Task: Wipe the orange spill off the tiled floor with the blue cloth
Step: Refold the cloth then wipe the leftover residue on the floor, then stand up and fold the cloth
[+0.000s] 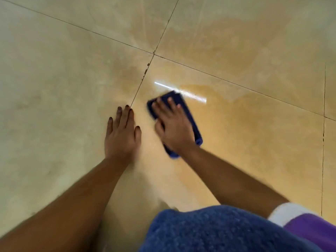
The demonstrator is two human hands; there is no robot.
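Folded blue cloth (pixel 189 120) lies flat under the right hand (pixel 172 126), its grip apart with fingers straight.

Large glossy beige tiles (pixel 54 88) are covering the whole view, marbled with faint paler veins. Thin dark grout lines (pixel 236 84) are running diagonally between them, and four tiles are meeting at a corner (pixel 154 54) just above the middle. The grout near that corner is looking chipped and darkened in small spots. Another grout line (pixel 324 142) is running almost straight down the right side. A thin bright streak of reflected light (pixel 180 91) is glinting on the polished surface right of the centre. The left tiles are looking cooler and greyish, while the right side is glowing warmer yellow.
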